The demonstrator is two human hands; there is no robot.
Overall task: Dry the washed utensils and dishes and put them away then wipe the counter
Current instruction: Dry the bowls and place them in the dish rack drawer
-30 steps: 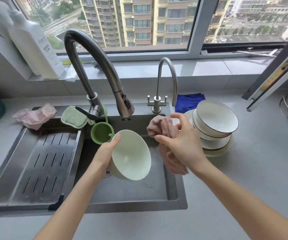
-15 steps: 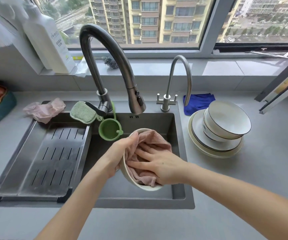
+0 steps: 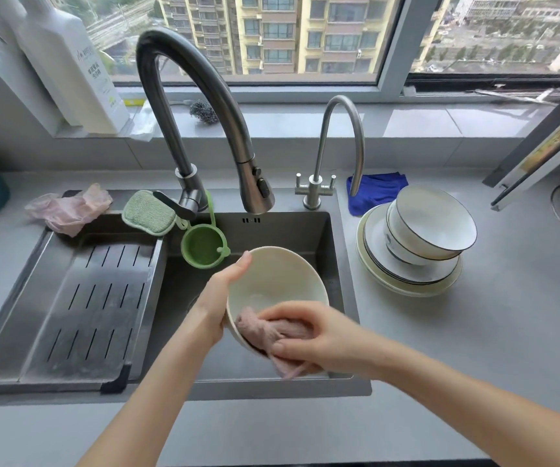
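The grey matte counter (image 3: 474,332) runs beyond and to the right of your fingers; in my judgement it has not yet been wiped. The dark stainless-steel sink basin (image 3: 298,230) lies directly beneath both hands. The stack of white dark-rimmed ceramic plates and bowls (image 3: 416,251) stands on the counter well to the right of your right fingers and awaits attention. The pale green round bowl (image 3: 271,281) is held tilted above the basin with its opening towards you. Your left hand (image 3: 218,305) grips its left side, thumb lying along the upper rim and the other fingers hidden behind the wall. The pink crumpled cloth (image 3: 265,326) is pressed into the bowl's lower inside by your right hand (image 3: 312,335). That hand's fingers are curled over the cloth, and a tail of cloth hangs below the near rim. Assessment: the bowl looks light and rigid, probably slick while damp, and liable to break if dropped onto steel. Hold it at the rim, thumb on the edge and fingers backing the wall. The cloth is soft and bunches, so keep it wadded under the fingertips. Drying of this bowl appears under way.
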